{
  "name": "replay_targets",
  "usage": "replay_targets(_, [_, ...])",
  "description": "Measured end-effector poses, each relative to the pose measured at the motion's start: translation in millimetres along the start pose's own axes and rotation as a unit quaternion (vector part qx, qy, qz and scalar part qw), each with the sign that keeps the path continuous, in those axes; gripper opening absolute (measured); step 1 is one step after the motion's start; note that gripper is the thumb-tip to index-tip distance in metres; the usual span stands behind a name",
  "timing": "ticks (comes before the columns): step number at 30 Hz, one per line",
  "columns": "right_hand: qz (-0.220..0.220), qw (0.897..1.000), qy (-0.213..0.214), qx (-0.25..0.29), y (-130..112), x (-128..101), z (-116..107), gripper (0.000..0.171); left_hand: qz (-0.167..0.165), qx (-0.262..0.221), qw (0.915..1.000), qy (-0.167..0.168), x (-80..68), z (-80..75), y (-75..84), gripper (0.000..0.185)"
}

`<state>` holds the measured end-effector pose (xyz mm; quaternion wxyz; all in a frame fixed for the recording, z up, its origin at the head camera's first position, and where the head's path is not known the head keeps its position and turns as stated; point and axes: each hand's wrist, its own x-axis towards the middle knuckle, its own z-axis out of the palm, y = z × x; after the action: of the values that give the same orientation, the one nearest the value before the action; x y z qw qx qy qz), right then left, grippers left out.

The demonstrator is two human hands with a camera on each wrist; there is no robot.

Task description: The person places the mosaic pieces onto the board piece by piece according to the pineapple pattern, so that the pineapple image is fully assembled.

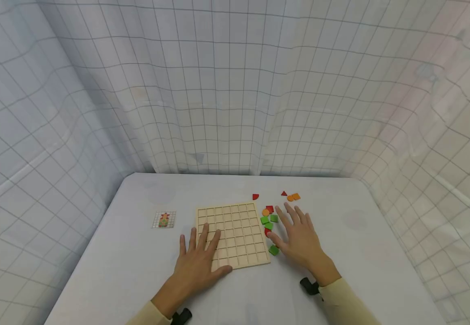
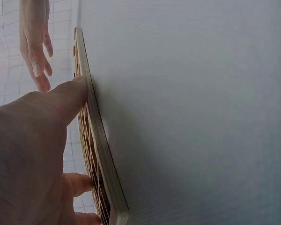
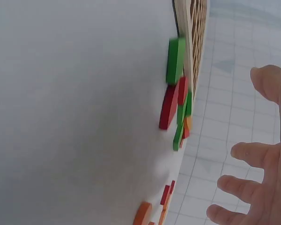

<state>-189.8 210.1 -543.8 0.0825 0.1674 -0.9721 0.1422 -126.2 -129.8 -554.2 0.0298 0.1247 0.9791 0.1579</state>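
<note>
Your left hand point(image 1: 198, 264) presses flat on the grid board point(image 1: 235, 232); your right hand point(image 1: 300, 239) hovers spread just beside it, over coloured tiles point(image 1: 269, 219).

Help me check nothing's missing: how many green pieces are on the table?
4 show. Three green squares cluster by the board's right edge. A fourth lies near the board's lower right corner, beside the right hand, which may hide others.

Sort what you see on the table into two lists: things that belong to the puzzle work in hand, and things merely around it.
In use:
wooden grid board, under the left hand
coloured tiles, by the right hand
pattern card

Merely around:
white table
checked curtain
</note>
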Motion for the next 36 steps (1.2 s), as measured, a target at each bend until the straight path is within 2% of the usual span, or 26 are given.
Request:
replay_targets(5, [0.009, 1.000, -0.007, 0.008, 13, 20, 2, 0.083, 0.003, -0.004, 0.9997, -0.022, -3.9, -3.7, -7.5, 0.110])
replay_targets(13, [0.034, 0.999, -0.042, -0.004, 38, 63, 6, 0.071, 0.022, -0.019, 0.9991, -0.030, -6.4, -10.1, -17.2, 0.108])
replay_targets(20, [0.068, 0.994, -0.076, 0.033, 61, 95, 11, 0.062, 0.043, -0.025, 0.9980, -0.039, -3.6, -6.6, -25.4, 0.107])
replay_targets(24, [0.075, 0.995, -0.068, 0.021, 68, 107, 12, 0.056, 0.062, -0.027, 0.9971, -0.035, 0.5, -6.1, -28.3, 0.106])
replay_targets(28, [0.073, 0.996, -0.046, 0.009, 70, 115, 13, 0.042, 0.074, -0.029, 0.9959, -0.043, 3.8, -8.4, -30.8, 0.105])
replay_targets(32, [0.065, 0.998, -0.018, 0.016, 70, 121, 15, 0.027, 0.082, -0.027, 0.9950, -0.051, 5.5, -14.3, -33.2, 0.105])
replay_targets(36, [0.068, 0.997, -0.011, 0.029, 66, 124, 16, 0.021, 0.092, -0.023, 0.9941, -0.051, 5.9, -21.0, -37.3, 0.106])
